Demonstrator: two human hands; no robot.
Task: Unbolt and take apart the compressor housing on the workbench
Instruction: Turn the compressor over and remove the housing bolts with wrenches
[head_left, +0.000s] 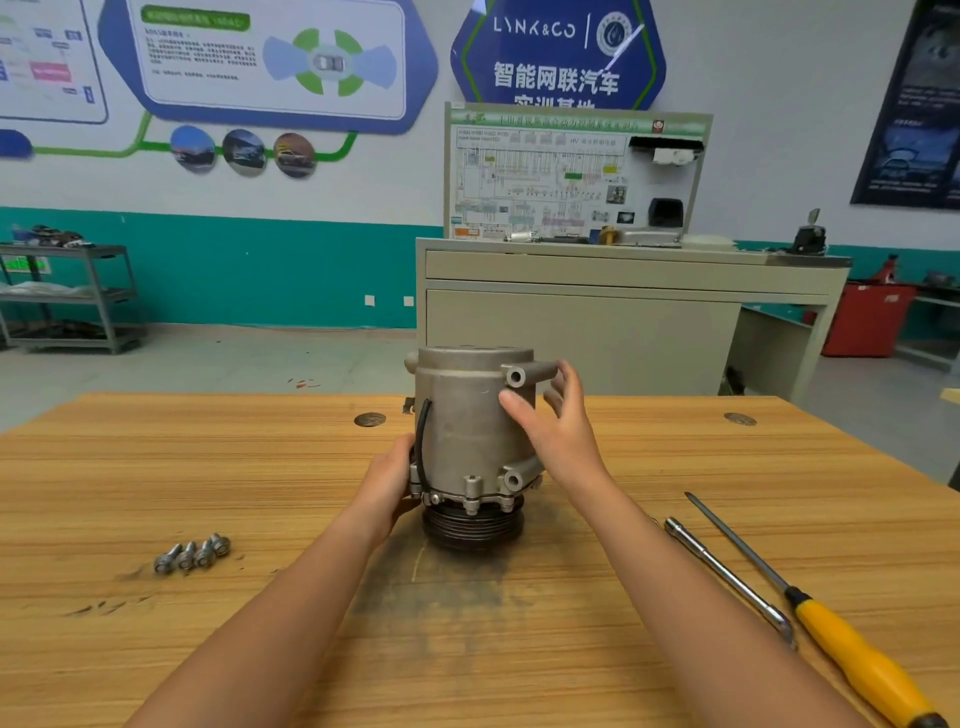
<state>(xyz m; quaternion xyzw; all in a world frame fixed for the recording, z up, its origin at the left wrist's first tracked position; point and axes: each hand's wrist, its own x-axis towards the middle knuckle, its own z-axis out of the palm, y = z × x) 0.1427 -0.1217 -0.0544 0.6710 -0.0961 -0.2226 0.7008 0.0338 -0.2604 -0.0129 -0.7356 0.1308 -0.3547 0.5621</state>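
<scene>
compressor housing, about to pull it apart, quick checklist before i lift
1. Fasteners out: four bolts lie loose on the workbench; whether any remain in the compressor housing: cannot tell.
2. Stands upright on its pulley: ok.
3. Base steadied: left hand grips the lower end: ok.
4. Top grip: right hand has fingers spread, thumb touching: not ok.
5. Tools out of the way: screwdriver and extension bar lie apart on the right: ok.

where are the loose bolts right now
In the head view, four loose bolts lie in a row on the wooden workbench, left of the compressor and apart from it.
</scene>
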